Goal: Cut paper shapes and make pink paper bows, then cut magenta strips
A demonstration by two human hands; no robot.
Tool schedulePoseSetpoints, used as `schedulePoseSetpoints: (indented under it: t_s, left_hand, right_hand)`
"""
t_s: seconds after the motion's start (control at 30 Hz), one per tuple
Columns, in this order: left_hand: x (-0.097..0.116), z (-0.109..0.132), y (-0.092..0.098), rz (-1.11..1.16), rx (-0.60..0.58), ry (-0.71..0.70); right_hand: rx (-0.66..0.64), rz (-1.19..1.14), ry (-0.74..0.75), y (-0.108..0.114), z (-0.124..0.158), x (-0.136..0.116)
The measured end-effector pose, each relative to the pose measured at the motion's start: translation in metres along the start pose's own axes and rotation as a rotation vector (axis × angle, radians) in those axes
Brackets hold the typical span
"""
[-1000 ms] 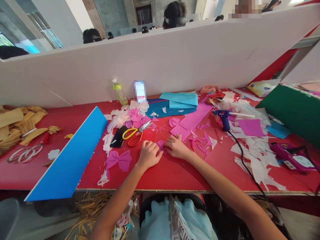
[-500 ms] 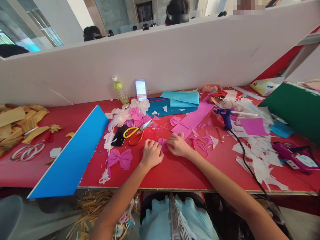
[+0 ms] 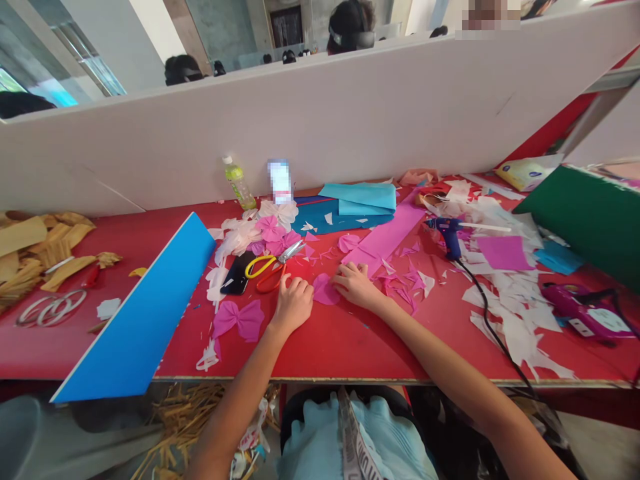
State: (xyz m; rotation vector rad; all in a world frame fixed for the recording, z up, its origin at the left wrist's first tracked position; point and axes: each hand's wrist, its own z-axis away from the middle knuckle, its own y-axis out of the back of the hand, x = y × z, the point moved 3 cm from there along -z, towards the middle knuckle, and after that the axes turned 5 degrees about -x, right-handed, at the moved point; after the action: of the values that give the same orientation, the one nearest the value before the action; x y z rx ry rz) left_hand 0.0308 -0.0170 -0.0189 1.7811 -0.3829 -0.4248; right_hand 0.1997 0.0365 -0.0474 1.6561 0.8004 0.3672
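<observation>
A small rounded pink paper petal (image 3: 326,291) lies between my two hands, just above the red tabletop. My right hand (image 3: 357,287) is closed over its right edge, with the fingertips partly hidden. On the petal's other side, my left hand (image 3: 294,301) rests palm down with bent, slightly parted fingers, and no held thing shows in it. Scissors (image 3: 273,267) with one yellow and one red handle lie open just beyond my left hand. A pink paper bow shape (image 3: 239,320) sits to its left. Beyond my right hand stretches a long pink paper strip (image 3: 385,230).
A blue board (image 3: 145,313) stands at the left. Behind are a bottle (image 3: 239,183), an upright phone (image 3: 280,181) and folded blue paper (image 3: 367,199). A dark phone (image 3: 237,275) lies flat. Right of the pink scraps (image 3: 407,283), a glue gun (image 3: 453,240) trails its cord across white scraps.
My left hand has shifted left, away from my right hand. More of the pink petal now shows between them. My right hand stays nearly in place.
</observation>
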Motion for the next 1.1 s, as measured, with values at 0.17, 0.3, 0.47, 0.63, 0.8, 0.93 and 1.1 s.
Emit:
schedulePoseSetpoints:
  t_s: [0.17,0.3,0.47,0.63,0.8,0.93,1.1]
  left_hand:
    - [-0.002,0.000,0.001,-0.001,-0.001,-0.006]
    - [-0.003,0.001,0.002,0.003,-0.002,-0.005]
    - [-0.005,0.000,0.002,0.028,0.008,0.006]
    - [-0.005,0.000,0.001,0.012,0.002,0.005]
    - [-0.006,0.000,0.000,0.000,0.002,0.008]
    - [-0.006,0.000,0.000,0.011,0.004,0.008]
    - [-0.005,0.000,0.000,0.043,0.011,0.010]
  right_hand:
    - [-0.010,0.014,0.000,-0.002,-0.003,0.001]
    - [-0.028,0.016,0.002,-0.003,-0.005,0.001]
    - [-0.044,0.020,-0.013,-0.004,-0.006,0.001]
    - [-0.042,0.003,-0.030,-0.004,-0.007,0.002]
    - [-0.049,0.026,-0.022,-0.005,-0.010,0.002]
    - [-0.054,0.056,-0.005,-0.006,-0.011,0.002]
    - [-0.073,0.080,0.019,-0.005,-0.009,0.002]
